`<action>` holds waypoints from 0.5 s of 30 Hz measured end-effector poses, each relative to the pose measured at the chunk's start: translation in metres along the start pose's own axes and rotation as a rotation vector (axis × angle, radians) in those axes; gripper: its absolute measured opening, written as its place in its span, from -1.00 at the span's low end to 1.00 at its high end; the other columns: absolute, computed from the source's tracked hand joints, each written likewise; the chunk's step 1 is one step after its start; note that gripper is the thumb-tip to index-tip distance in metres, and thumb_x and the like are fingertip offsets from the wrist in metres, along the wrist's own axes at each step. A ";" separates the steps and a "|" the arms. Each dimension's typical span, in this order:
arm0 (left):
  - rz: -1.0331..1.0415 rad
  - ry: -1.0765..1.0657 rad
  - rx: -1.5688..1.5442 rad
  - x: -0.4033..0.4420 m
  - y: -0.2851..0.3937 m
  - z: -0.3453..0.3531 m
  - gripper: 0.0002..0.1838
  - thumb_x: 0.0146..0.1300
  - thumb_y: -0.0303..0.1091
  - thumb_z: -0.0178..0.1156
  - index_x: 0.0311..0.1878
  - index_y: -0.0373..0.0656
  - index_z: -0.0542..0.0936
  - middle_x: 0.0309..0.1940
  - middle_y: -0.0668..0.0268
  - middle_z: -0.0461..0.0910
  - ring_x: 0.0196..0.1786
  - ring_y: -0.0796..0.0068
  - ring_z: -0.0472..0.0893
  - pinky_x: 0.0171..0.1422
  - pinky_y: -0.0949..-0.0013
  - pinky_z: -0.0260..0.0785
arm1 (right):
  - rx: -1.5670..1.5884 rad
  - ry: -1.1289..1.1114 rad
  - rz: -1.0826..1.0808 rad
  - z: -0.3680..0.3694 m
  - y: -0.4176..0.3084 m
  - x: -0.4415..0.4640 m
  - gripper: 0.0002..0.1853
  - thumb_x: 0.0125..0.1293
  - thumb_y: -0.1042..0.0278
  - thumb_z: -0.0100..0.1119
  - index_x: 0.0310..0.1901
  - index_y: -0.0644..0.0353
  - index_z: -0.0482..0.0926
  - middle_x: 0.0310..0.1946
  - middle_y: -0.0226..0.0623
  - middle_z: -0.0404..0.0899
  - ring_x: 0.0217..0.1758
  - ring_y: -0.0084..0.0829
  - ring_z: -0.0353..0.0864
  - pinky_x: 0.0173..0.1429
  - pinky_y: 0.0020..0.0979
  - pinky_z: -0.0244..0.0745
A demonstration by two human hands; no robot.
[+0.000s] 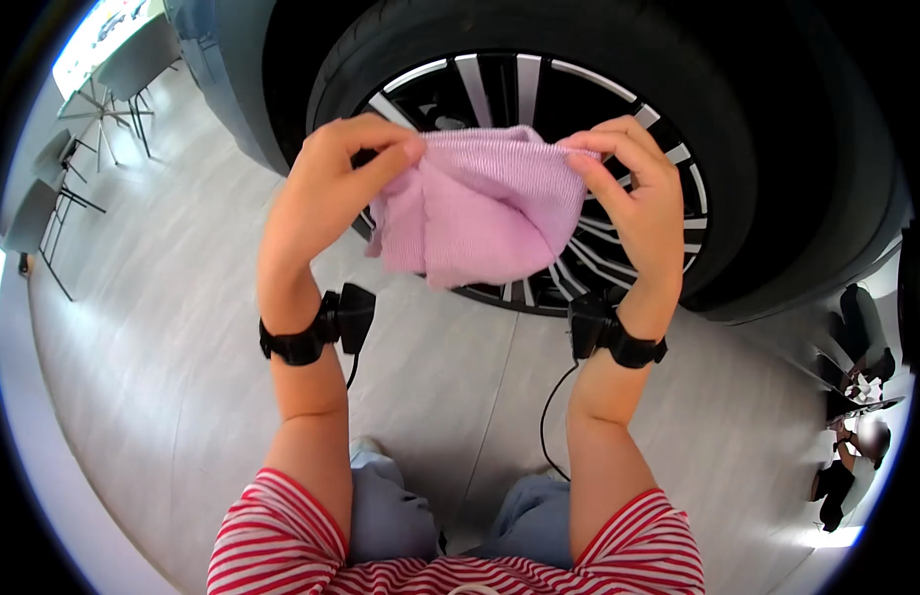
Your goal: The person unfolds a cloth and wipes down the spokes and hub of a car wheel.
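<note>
A folded pink-purple cloth with fine ribbing hangs between my two hands, its lower part drooping. My left hand pinches its upper left corner between thumb and fingers. At the upper right corner, my right hand grips the edge the same way. Directly behind the cloth is a car wheel with black and silver spokes, inside a dark tire. The cloth hides the middle of the wheel. Whether it touches the spokes I cannot tell.
The car's grey-blue body curves along the upper left. Grey chairs and a glass table stand at the far left. A person is at the far right. Black devices with cables are strapped to my wrists, above a grey tiled floor.
</note>
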State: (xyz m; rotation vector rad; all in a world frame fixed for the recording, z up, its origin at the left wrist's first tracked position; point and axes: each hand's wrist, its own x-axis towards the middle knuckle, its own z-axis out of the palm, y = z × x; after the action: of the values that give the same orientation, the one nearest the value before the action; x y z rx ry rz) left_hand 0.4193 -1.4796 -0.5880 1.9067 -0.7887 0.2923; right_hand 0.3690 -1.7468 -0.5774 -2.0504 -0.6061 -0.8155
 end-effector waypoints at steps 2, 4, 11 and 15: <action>-0.029 -0.006 -0.087 0.001 0.003 0.004 -0.81 0.26 -0.41 0.19 -0.21 -0.38 0.63 -0.32 0.28 0.62 -0.32 0.51 0.56 -0.20 0.46 0.39 | -0.005 0.028 -0.019 -0.003 0.003 -0.001 -0.90 0.19 0.49 0.26 -0.26 0.25 0.67 -0.35 -0.39 0.55 -0.32 -0.52 0.53 -0.21 -0.55 0.42; -0.034 -0.011 -0.077 0.001 0.004 0.005 -0.81 0.28 -0.43 0.17 -0.21 -0.39 0.62 -0.29 0.26 0.62 -0.30 0.48 0.57 -0.14 0.45 0.39 | 0.117 0.035 0.010 -0.001 0.008 -0.003 -0.91 0.27 0.47 0.21 -0.22 0.25 0.62 -0.32 -0.42 0.57 -0.31 -0.58 0.52 -0.20 -0.55 0.42; 0.016 0.076 0.017 0.004 0.005 0.012 -0.81 0.33 -0.40 0.15 -0.15 -0.35 0.61 -0.31 0.32 0.62 -0.24 0.53 0.54 -0.09 0.47 0.37 | 0.218 -0.048 0.198 0.000 -0.004 -0.004 -0.93 0.32 0.48 0.16 -0.18 0.21 0.54 -0.36 -0.50 0.56 -0.30 -0.67 0.47 -0.20 -0.60 0.35; 0.108 0.120 0.024 0.005 0.008 0.016 -0.81 0.37 -0.42 0.11 -0.09 -0.32 0.61 -0.32 0.39 0.59 -0.21 0.61 0.48 -0.03 0.51 0.32 | 0.303 -0.079 0.157 -0.004 -0.004 -0.004 -0.91 0.30 0.51 0.18 -0.18 0.22 0.54 -0.30 -0.51 0.56 -0.25 -0.68 0.51 -0.15 -0.61 0.38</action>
State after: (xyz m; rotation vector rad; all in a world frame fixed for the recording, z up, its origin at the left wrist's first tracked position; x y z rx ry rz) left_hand 0.4155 -1.4977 -0.5866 1.8535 -0.8122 0.4803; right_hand 0.3627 -1.7486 -0.5766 -1.8311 -0.5661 -0.5182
